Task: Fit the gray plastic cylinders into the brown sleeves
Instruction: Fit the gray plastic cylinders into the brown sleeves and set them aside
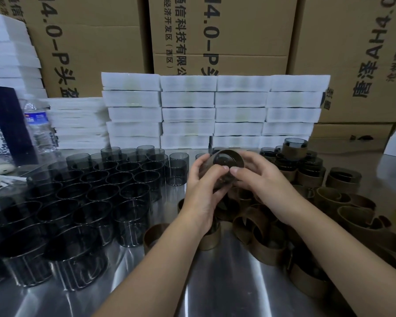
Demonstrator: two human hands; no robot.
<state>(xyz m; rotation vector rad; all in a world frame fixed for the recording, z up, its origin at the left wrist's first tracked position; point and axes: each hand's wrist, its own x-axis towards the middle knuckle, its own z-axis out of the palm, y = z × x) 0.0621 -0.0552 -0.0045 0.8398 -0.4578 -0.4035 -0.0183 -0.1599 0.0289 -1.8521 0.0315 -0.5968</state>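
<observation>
At far left a bottle (pixel 38 126) stands on the table (pixel 215 282). Beside it, rows of gray cylinders (pixel 89 195) stand upright, mouths up and packed close. In the middle, the left hand (pixel 199 193) and the right hand (pixel 261 179) both grip one held cylinder (pixel 229 157). It is raised above the table and tilted with its mouth toward the camera. The thumbs meet on its near wall and the fingers curl round its sides. Something brownish shows under the thumbs, but I cannot tell whether a sleeve is on it.

Below and to the right, loose sleeves (pixel 261 227) lie in a heap, and sleeved cylinders (pixel 294 149) are stacked behind them.

The cylinders look thin-walled, light, stiff and smooth. They are probably slippery and could crack if squeezed, so they are best held round the wall. The sleeves look like thin, springy card.
</observation>
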